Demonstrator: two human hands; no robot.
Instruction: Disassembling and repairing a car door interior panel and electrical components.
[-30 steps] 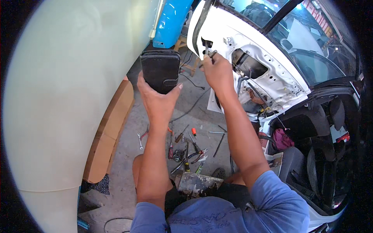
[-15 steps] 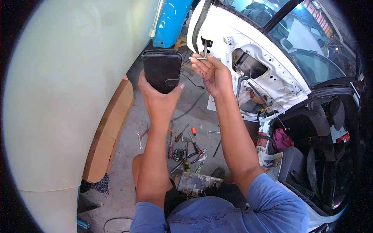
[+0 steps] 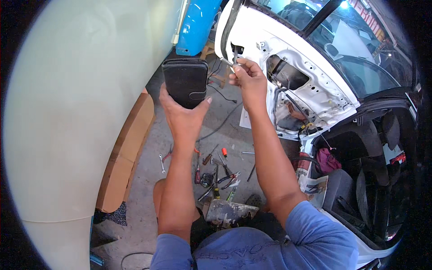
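Black flip-cover phone case (image 3: pixel 184 83) is upright in my left hand (image 3: pixel 182 110), gripped around its lower part, just left of the car door. My right hand (image 3: pixel 247 81) pinches the cross handle of a metal T-handle tool (image 3: pixel 226 62) between thumb and fingers. The tool's shank points up at a dark opening near the edge of the white, stripped door panel (image 3: pixel 252 29); whether its tip is inside I cannot tell. A large hole, loose cables and bolt holes show in the panel to the right of that hand.
Scattered hand tools (image 3: pixel 216 180) lie on the concrete floor (image 3: pixel 148 234) below, beside cables and a paint-spattered block (image 3: pixel 227 211). A pale panel (image 3: pixel 67 112) fills the left, with cardboard (image 3: pixel 121 157) beside it. A blue panel (image 3: pixel 193 27) stands behind. The car seat (image 3: pixel 342 198) is at right.
My right hand turned palm-up with fingers loose, then rolled back to pinch the handle, which now slants instead of lying level. My left hand and phone case have barely moved.
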